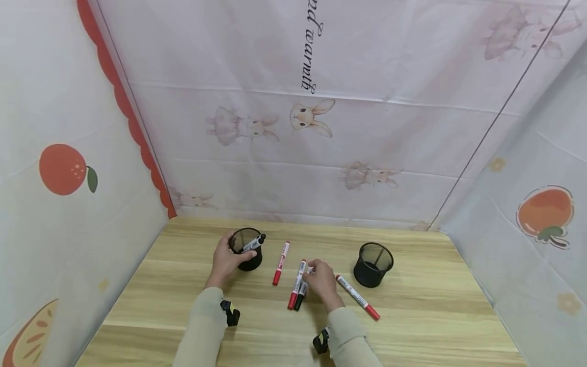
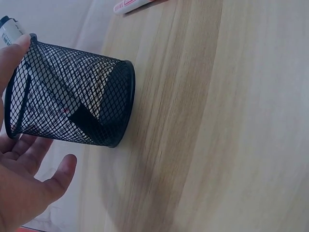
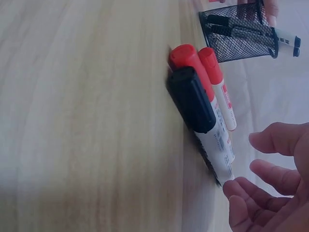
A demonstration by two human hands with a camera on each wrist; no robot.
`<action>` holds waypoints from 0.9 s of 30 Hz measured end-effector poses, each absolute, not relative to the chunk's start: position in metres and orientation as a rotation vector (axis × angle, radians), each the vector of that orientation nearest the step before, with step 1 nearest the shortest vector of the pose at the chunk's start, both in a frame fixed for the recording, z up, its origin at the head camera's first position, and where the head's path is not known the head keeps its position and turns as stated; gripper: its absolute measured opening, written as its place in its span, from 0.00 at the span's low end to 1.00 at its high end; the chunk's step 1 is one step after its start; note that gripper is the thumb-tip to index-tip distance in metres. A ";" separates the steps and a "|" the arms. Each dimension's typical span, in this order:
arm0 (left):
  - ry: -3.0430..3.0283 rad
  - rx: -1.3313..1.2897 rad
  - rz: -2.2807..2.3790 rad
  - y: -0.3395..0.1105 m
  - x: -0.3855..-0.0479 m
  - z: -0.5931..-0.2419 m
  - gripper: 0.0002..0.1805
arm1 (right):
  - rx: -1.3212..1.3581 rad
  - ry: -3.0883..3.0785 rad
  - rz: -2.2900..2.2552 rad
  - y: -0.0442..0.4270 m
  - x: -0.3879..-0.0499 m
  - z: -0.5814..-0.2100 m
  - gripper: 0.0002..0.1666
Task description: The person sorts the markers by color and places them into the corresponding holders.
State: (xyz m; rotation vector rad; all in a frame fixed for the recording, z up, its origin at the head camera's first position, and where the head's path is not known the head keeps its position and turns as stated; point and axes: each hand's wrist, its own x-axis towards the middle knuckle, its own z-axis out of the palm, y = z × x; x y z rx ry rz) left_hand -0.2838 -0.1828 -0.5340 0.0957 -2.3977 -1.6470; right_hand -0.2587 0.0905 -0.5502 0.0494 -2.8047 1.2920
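Observation:
My left hand (image 1: 224,262) grips a black mesh pen cup (image 1: 250,264) by its rim, thumb at the near side and fingers on the far side. Two black-capped markers lean inside the cup, as the right wrist view shows; in the left wrist view one marker (image 2: 50,87) shows through the mesh. My right hand (image 1: 322,280) hovers low at the far end of a black-capped marker (image 3: 193,101), thumb and fingers apart. A fingertip meets or nearly meets that end; contact is hard to tell. Against this marker lies a red-capped marker (image 1: 295,291).
A second mesh cup (image 1: 370,275) stands at the right of the wooden table (image 1: 426,306). One red-capped marker (image 1: 281,264) lies near the left cup, another (image 1: 357,297) to the right of my right hand. Printed cloth walls (image 1: 293,188) border the table.

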 end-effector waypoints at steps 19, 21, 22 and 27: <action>-2.385 0.108 -1.636 -0.182 -0.282 -0.540 0.45 | 0.073 -2.943 0.924 0.080 -0.255 -0.563 0.09; -2.380 0.097 -1.632 -0.183 -0.282 -0.541 0.45 | 0.064 -2.929 0.939 0.079 -0.255 -0.565 0.09; -2.379 0.095 -1.632 -0.183 -0.282 -0.541 0.45 | 0.059 -2.920 0.950 0.079 -0.255 -0.565 0.09; -2.389 0.111 -1.653 -0.183 -0.284 -0.540 0.46 | 0.036 -2.895 0.974 0.077 -0.256 -0.565 0.12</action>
